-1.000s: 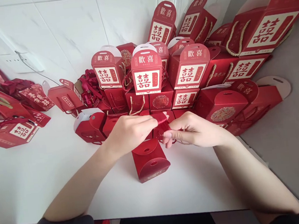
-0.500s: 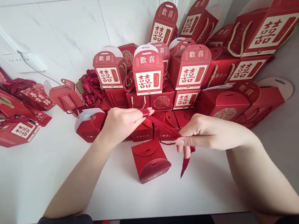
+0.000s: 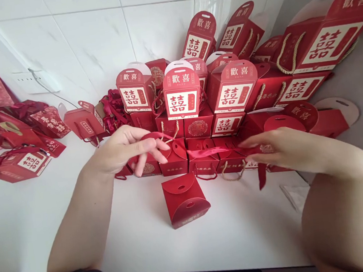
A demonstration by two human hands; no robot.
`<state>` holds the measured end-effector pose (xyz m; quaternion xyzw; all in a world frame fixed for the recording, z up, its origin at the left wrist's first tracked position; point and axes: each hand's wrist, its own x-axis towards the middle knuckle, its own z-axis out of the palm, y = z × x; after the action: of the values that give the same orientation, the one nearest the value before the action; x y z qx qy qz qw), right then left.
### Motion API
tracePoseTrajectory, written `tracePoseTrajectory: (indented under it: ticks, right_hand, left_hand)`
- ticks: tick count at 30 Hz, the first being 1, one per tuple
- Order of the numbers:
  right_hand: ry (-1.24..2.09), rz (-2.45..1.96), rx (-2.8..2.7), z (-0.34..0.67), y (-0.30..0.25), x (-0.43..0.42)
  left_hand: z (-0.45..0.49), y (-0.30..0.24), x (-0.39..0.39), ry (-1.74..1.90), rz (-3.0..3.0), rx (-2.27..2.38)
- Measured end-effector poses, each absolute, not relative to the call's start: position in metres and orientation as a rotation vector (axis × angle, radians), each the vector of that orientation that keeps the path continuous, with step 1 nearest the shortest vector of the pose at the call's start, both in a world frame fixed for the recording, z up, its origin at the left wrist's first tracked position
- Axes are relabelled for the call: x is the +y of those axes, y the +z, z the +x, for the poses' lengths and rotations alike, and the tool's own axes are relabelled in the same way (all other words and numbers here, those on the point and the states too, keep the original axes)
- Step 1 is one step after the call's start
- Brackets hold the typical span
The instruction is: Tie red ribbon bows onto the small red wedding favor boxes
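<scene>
A dark red ribbon (image 3: 208, 151) stretches between my hands, slightly blurred, in front of the stacked boxes. My left hand (image 3: 128, 152) is closed with a stretch of ribbon at its thumb and index finger, while the other fingers are loosely bent. The other end of the ribbon is pinched in my right hand (image 3: 272, 146), and a short tail hangs below it. A small red gift box (image 3: 186, 199) stands on the white table below and between the hands, its rounded top flaps folded over. Neither hand touches this box.
Several red gift boxes (image 3: 182, 93) are stacked at the back and right, some with rope handles. More boxes (image 3: 20, 162) and a heap of ribbons (image 3: 115, 112) are at the left. A clear plastic piece (image 3: 296, 195) lies on the white table (image 3: 136, 234).
My hands have moved apart, the left to the left and the right to the right, spreading the ribbon wider. The view has tilted slightly; the small box stays put.
</scene>
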<state>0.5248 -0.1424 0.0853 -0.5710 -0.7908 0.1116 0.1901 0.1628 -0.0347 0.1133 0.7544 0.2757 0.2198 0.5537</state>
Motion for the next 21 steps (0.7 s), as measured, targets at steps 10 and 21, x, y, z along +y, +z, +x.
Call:
tracePoseTrajectory:
  ticks: [10, 21]
  right_hand:
    - [0.577, -0.879, -2.095, 0.414, 0.064, -0.137]
    - [0.918, -1.005, -1.679, 0.43, 0.069, -0.128]
  left_hand:
    - [0.208, 0.097, -0.058, 0.106, 1.653, 0.339]
    - [0.206, 0.106, -0.062, 0.265, 1.818, 0.569]
